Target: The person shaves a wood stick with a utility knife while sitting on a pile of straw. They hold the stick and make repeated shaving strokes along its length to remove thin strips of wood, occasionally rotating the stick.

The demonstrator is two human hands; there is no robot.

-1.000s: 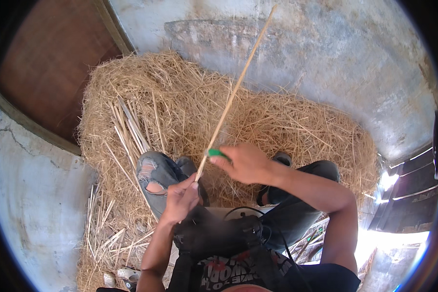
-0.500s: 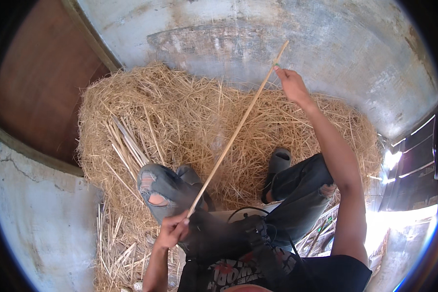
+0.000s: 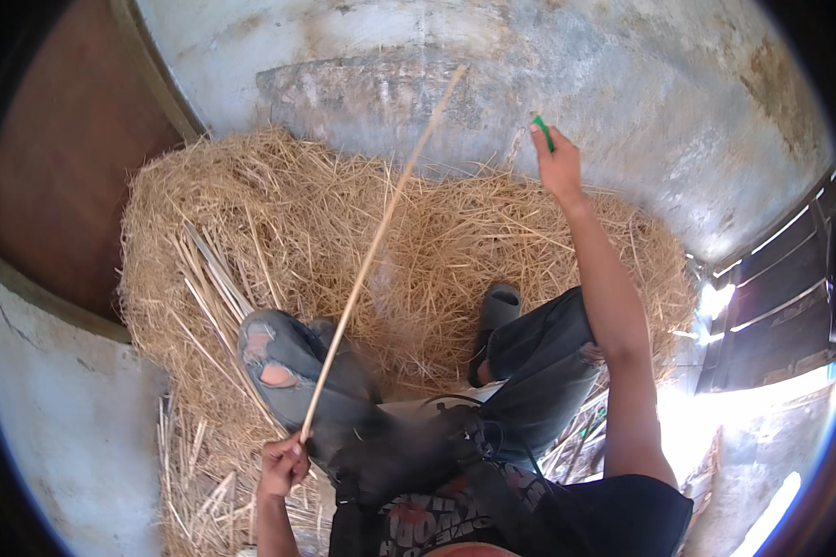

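Fingers of the left hand (image 3: 283, 467) clench a long, tan wooden stick (image 3: 377, 243), lower end hidden; across open space, the right hand (image 3: 560, 167) grips a slim, part-covered green tool (image 3: 543, 134).

The stick (image 3: 372, 252) — lower end hidden by the left fingers (image 3: 286, 452).

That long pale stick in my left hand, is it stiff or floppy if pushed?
The stick looks stiff: held only near its lower end by your left hand, it runs nearly straight. Being slender, it's probably light and may flex sideways.
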